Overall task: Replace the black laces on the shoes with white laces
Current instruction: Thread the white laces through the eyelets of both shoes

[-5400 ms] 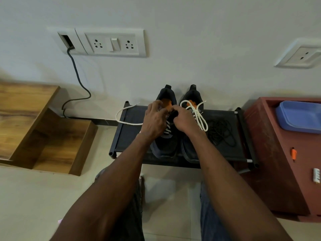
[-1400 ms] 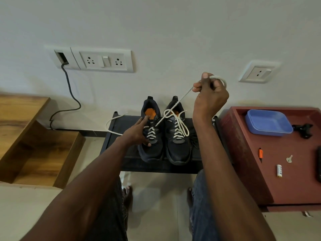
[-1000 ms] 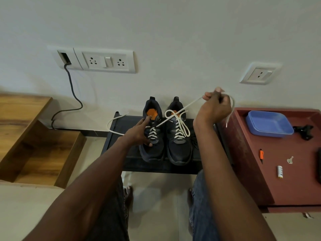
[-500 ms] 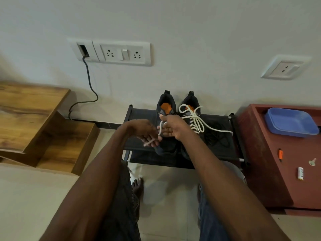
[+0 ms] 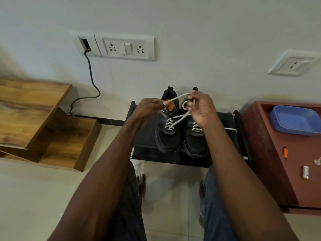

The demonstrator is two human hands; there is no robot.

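Shoes side by side on rack, long axes toward wall, toes toward person. Left hand and right hand each pinch white lace above left shoe.

- Both hands hover over the two shoes on the low black rack, the left hand and right hand close together, a white lace strung between them and crossing the gap.
- The wall stands right behind the shoes' heels, closing off the far side.
- Bare rack top lies open left of the shoes.
- The red cabinet rises just beside the rack's right end; on it, a blue tray and small bits.
- Wooden shelving stands well apart on the left, open floor between.
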